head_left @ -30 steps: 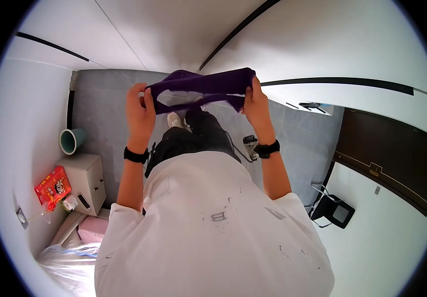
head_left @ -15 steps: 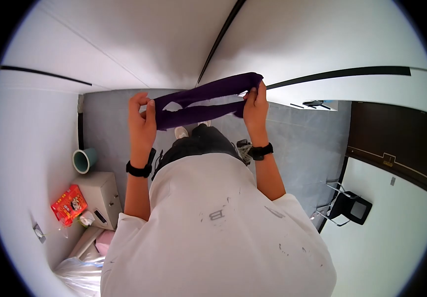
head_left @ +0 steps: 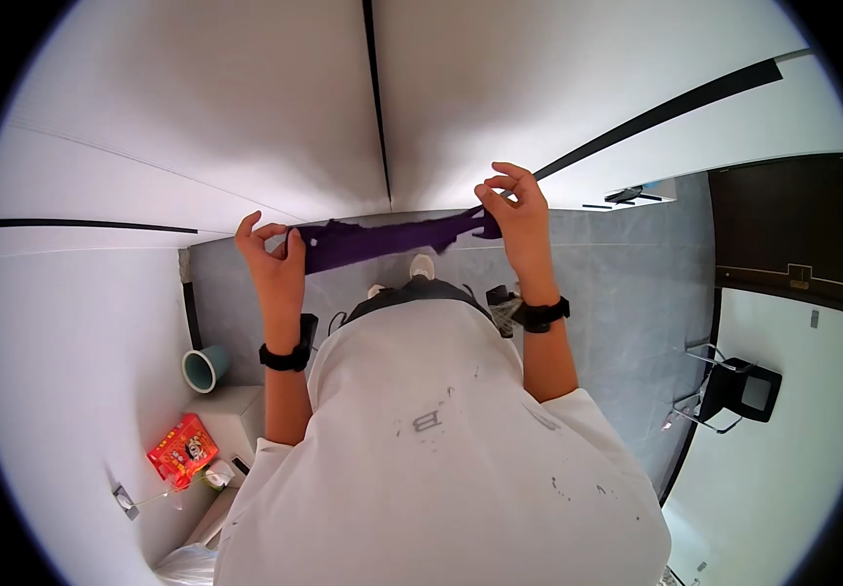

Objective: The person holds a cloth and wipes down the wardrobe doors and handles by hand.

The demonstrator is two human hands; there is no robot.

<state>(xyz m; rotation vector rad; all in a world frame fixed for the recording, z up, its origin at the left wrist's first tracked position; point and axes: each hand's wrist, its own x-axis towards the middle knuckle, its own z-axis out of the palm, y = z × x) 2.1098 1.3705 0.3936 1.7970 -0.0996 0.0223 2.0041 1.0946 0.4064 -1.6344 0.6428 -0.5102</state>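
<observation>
A strip of dark purple cloth (head_left: 373,243) is stretched between my two hands, in front of my body and above the floor. Its edges look ragged, and a small hole shows near the left end. My left hand (head_left: 273,256) pinches the left end between thumb and fingers. At the narrower right end, my right hand (head_left: 519,210) grips the cloth, its upper fingers bent above it. The exact grip there is partly hidden. Dark bands circle both wrists.
White cabinet doors (head_left: 246,107) with black strips stand close ahead. A teal bin (head_left: 205,369) and a bedside cabinet (head_left: 236,415) with a red package (head_left: 185,449) are at left. At right stand a black chair (head_left: 739,391) and a dark brown door (head_left: 783,225).
The cloth, earlier spread as an open loop with a gap in it, is now a narrower strip. My right hand has moved slightly right and the left slightly down. The view has shifted.
</observation>
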